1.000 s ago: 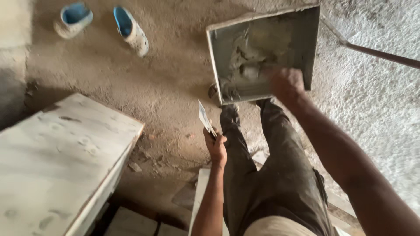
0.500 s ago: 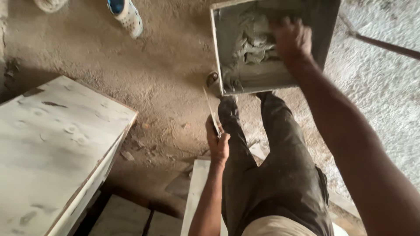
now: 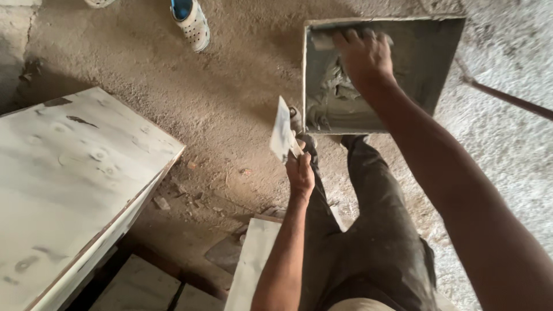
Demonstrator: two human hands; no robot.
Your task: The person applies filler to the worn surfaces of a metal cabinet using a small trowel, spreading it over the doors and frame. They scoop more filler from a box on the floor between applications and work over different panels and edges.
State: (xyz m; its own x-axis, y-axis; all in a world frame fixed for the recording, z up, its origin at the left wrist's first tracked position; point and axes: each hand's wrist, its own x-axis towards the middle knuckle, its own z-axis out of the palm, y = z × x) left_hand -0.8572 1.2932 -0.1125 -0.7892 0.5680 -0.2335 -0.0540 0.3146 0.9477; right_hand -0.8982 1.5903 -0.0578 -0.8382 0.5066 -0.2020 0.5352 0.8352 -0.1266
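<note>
- Left hand (image 3: 300, 173): grip closed round the handle of a putty knife (image 3: 282, 129).
- Knife blade sticks up and away from the grip, long axis running roughly from the hand toward the far floor, tilted a bit left; broad pale face turned left, smeared with grey paste.
- Blade tip sits just short of the tray's near-left corner, not touching as far as can be told.
- Right hand (image 3: 364, 55): reaches far beyond the left grip, fingers curled down over a second trowel (image 3: 322, 40) inside the square tray (image 3: 442, 69); grip looks closed on it, handle mostly hidden under the hand.
- Trowel lies flat, long axis left-right along the tray's far edge, blade poking out left of the grip.
- Grey mortar (image 3: 334, 92) heaped just below the right grip, in the tray's left half.
- Tray on the dusty floor (image 3: 219, 98), beyond the person's dark trousers (image 3: 374, 230).
- Left of the left grip, well apart: big pale board (image 3: 69, 173).
- Far left: blue-lined clog (image 3: 190, 20).
</note>
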